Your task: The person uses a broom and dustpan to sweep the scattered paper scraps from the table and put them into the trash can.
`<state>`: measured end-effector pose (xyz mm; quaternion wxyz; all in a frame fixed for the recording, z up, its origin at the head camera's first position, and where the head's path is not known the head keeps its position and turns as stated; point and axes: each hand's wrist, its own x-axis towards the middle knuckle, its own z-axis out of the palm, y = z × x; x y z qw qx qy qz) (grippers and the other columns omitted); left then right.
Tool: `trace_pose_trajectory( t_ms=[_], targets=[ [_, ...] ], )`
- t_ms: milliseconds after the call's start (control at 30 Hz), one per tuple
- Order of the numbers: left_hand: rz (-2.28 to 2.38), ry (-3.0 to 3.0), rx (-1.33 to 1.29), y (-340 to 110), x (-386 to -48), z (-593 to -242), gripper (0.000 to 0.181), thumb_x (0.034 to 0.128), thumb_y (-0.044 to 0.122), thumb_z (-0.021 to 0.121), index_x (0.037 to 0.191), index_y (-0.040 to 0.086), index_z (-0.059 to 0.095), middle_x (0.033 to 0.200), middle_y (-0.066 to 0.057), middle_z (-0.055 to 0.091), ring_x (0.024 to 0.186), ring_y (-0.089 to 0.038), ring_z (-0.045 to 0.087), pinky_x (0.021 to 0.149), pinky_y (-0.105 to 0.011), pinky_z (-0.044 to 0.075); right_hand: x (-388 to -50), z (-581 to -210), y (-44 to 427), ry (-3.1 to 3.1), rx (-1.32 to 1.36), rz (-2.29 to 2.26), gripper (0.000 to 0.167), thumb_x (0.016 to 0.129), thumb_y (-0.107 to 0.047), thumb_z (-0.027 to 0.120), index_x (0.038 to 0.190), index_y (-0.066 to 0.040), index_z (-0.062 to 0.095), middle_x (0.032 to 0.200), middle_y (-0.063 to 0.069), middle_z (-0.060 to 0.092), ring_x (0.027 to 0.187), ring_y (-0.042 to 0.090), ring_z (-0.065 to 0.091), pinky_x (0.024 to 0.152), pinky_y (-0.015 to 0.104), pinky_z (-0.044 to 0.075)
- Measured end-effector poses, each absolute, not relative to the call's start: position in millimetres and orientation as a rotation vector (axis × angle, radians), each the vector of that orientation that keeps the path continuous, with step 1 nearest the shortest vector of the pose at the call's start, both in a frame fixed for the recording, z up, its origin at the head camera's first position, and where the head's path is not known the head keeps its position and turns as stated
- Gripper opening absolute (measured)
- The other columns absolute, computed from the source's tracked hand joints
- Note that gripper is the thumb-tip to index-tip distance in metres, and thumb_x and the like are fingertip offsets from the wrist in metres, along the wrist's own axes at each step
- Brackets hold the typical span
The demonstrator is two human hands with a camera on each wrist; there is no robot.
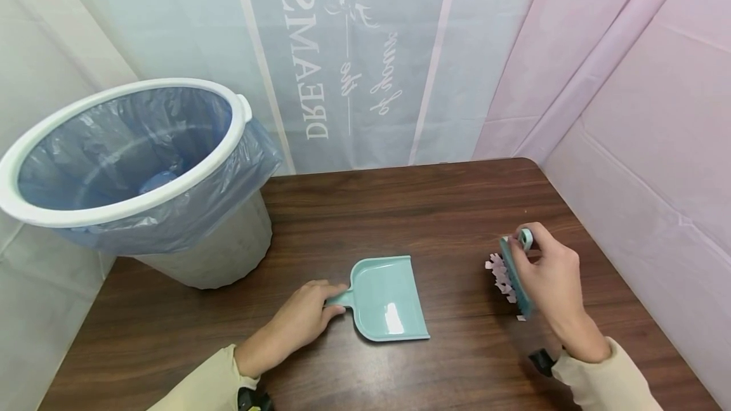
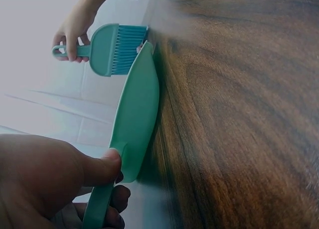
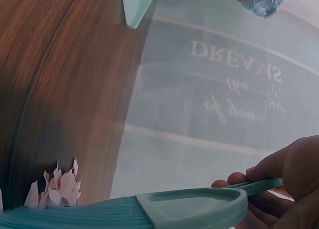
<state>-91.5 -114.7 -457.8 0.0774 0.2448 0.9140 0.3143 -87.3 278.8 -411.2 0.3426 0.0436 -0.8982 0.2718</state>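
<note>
A light teal dustpan (image 1: 384, 303) lies on the table, its wide lip facing right. My left hand (image 1: 305, 314) grips its short handle; in the left wrist view the thumb (image 2: 107, 166) presses on top. Over at the right, my right hand (image 1: 551, 278) holds a matching hand brush (image 1: 516, 278) by its looped handle, bristles down on the wood. Bunched against the bristles on the dustpan side are pale pink paper scraps (image 1: 501, 276), also seen as torn pieces (image 3: 56, 186) in the right wrist view. A stretch of bare table separates scraps and dustpan.
A white bin (image 1: 228, 259) lined with a blue plastic bag (image 1: 188, 208) stands at the left of the dark wooden table (image 1: 354, 208). Pale curtains with printed lettering (image 1: 308, 62) hang behind the table and along both sides.
</note>
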Motion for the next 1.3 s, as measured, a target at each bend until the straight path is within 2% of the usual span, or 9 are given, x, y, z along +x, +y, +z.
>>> trace_pose_trajectory(
  t_ms=[100, 267, 367, 533, 867, 1000, 1167, 1300],
  targets=[
    [0.93, 2.737, 0.726, -114.5, -91.5, -457.6, 0.037, 0.0917, 0.01, 0.076, 0.127, -0.001, 0.07, 0.121, -0.017, 0.07, 0.114, -0.034, 0.064, 0.094, -0.049, 0.053, -87.3, -411.4, 275.8, -2.335, 0.116, 0.717, 0.019, 0.084, 0.008, 0.074, 0.094, -0.006, 0.066, 0.078, 0.007, 0.07, 0.081, -0.022, 0.051, 0.056, 0.004, 0.043],
    [0.93, 2.744, 0.727, -114.4, -91.5, -458.0, 0.037, 0.0913, 0.01, 0.076, 0.126, 0.0, 0.07, 0.119, -0.016, 0.071, 0.11, -0.031, 0.065, 0.092, -0.047, 0.054, -88.8, -411.9, 269.1, -2.33, 0.116, 0.726, 0.021, 0.083, 0.009, 0.075, 0.092, -0.007, 0.065, 0.077, 0.004, 0.068, 0.073, 0.013, 0.069, 0.058, 0.005, 0.044],
    [0.938, 2.743, 0.717, -114.3, -91.3, -458.4, 0.037, 0.0912, 0.01, 0.076, 0.126, -0.001, 0.07, 0.121, -0.017, 0.07, 0.114, -0.034, 0.064, 0.095, -0.05, 0.053, -89.8, -412.1, 264.2, -2.327, 0.134, 0.736, 0.021, 0.083, 0.01, 0.075, 0.092, -0.007, 0.065, 0.077, 0.004, 0.067, 0.073, 0.023, 0.069, 0.057, 0.006, 0.044],
    [0.941, 2.734, 0.695, -113.9, -91.0, -458.5, 0.037, 0.0912, 0.011, 0.076, 0.126, -0.002, 0.07, 0.125, -0.02, 0.068, 0.121, -0.041, 0.06, 0.1, -0.055, 0.049, -90.6, -411.9, 255.8, -2.314, 0.163, 0.777, 0.021, 0.083, 0.01, 0.074, 0.09, -0.007, 0.065, 0.076, 0.002, 0.065, 0.073, 0.019, 0.069, 0.056, 0.007, 0.045],
    [0.933, 2.734, 0.699, -114.4, -91.6, -458.4, 0.038, 0.0915, 0.011, 0.076, 0.126, -0.001, 0.07, 0.126, -0.021, 0.068, 0.122, -0.042, 0.06, 0.1, -0.055, 0.049, -89.5, -410.9, 242.8, -2.286, 0.236, 0.864, 0.022, 0.083, 0.01, 0.076, 0.09, -0.008, 0.065, 0.077, -0.001, 0.064, 0.082, -0.014, 0.058, 0.058, 0.007, 0.047],
    [0.925, 2.739, 0.713, -114.3, -92.8, -458.6, 0.038, 0.0912, 0.011, 0.076, 0.126, -0.001, 0.07, 0.125, -0.019, 0.069, 0.12, -0.04, 0.061, 0.099, -0.054, 0.05, -88.9, -408.9, 238.8, -2.277, 0.251, 0.89, 0.022, 0.082, 0.011, 0.076, 0.091, -0.007, 0.066, 0.077, 0.0, 0.065, 0.083, -0.014, 0.059, 0.058, 0.008, 0.048],
    [0.921, 2.737, 0.715, -114.2, -93.7, -458.6, 0.037, 0.0911, 0.011, 0.076, 0.126, -0.001, 0.07, 0.125, -0.018, 0.069, 0.12, -0.04, 0.061, 0.1, -0.054, 0.049, -85.3, -401.6, 235.3, -2.254, 0.244, 0.96, 0.019, 0.083, 0.009, 0.076, 0.09, -0.006, 0.067, 0.078, 0.004, 0.069, 0.074, -0.007, 0.063, 0.058, 0.009, 0.05],
    [0.918, 2.732, 0.712, -114.3, -94.1, -458.9, 0.037, 0.0913, 0.011, 0.076, 0.126, -0.001, 0.07, 0.126, -0.018, 0.069, 0.122, -0.041, 0.06, 0.102, -0.055, 0.048, -86.3, -394.7, 237.7, -2.234, 0.259, 1.011, 0.019, 0.084, 0.01, 0.077, 0.091, -0.005, 0.068, 0.08, 0.006, 0.071, 0.07, -0.008, 0.061, 0.061, 0.007, 0.049]
  ],
)
